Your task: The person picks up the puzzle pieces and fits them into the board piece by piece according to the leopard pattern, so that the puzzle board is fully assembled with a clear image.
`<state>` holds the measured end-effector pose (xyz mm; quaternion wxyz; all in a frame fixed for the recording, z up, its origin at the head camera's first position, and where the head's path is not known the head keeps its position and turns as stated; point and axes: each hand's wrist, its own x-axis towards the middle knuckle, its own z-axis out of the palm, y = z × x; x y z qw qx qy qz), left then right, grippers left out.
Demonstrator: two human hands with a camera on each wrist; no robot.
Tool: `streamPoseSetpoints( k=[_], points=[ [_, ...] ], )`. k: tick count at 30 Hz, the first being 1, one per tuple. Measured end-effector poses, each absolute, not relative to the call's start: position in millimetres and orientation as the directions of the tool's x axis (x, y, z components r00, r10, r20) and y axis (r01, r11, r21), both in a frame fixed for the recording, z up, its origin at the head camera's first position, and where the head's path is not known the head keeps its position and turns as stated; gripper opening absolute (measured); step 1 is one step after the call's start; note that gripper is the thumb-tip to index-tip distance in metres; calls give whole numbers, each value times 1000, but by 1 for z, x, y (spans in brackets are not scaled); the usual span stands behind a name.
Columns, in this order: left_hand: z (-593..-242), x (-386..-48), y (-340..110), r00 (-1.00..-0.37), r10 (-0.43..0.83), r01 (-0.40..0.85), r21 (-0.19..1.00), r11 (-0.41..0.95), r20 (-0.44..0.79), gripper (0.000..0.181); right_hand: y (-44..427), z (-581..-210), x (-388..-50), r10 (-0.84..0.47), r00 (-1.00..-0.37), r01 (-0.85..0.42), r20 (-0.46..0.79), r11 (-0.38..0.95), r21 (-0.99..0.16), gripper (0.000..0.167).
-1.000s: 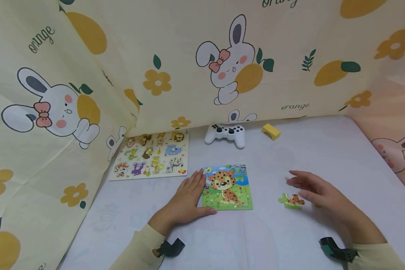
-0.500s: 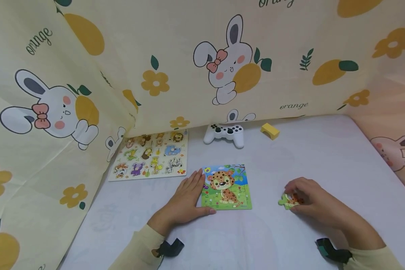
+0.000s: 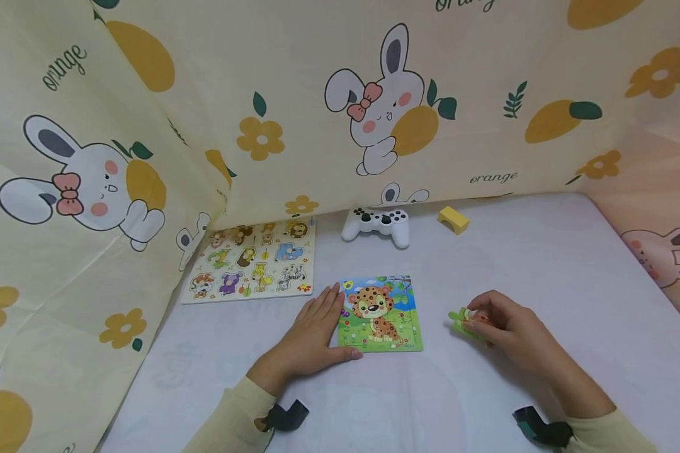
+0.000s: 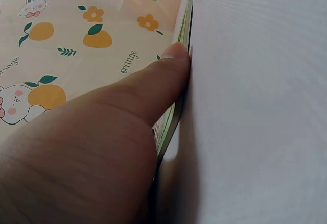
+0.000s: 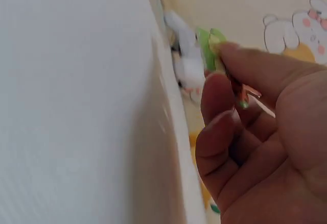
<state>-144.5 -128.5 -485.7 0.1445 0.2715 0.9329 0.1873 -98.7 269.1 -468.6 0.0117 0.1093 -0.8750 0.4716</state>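
Observation:
A square leopard jigsaw puzzle point(image 3: 381, 314) lies flat on the table in the head view. My left hand point(image 3: 308, 336) rests along its left side, fingers extended, with the thumb at the lower edge. In the left wrist view that thumb point(image 4: 153, 81) touches the puzzle's thin edge. To the right of the puzzle, my right hand point(image 3: 515, 327) pinches a green and orange puzzle piece point(image 3: 461, 319) between thumb and fingers, above the table. The right wrist view shows the piece point(image 5: 210, 45) gripped, its far part partly hidden by the fingers.
An animal peg board point(image 3: 255, 261) lies at the back left. A white game controller point(image 3: 376, 225) and a yellow arch block point(image 3: 453, 219) sit near the back edge. A patterned cloth point(image 3: 306, 82) hangs behind and at both sides of the white table point(image 3: 430, 402).
My right hand has closed on the puzzle piece, picked it up off the table and moved it a little left. The left hand stays on the puzzle.

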Motion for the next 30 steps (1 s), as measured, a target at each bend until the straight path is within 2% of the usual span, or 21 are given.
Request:
streamPoseSetpoints(
  k=[7,15,24,30],
  points=[
    [-486,-145,-129,-813,558,452,423,785,-166,121,244,-472,-98,-206,-975,-169,85,435,-884,24],
    [-486,-145,-128,-813,559,453,428,782,-163,121,214,-479,-95,-227,-964,-215,141,340,-915,21],
    [-487,-145,-128,-812,559,450,432,781,-165,121,181,-482,-94,-206,-974,-153,94,292,-944,16],
    [-488,-146,-128,-812,561,454,430,780,-160,121,162,-483,-98,-173,-983,-120,67,312,-942,13]
  ],
)
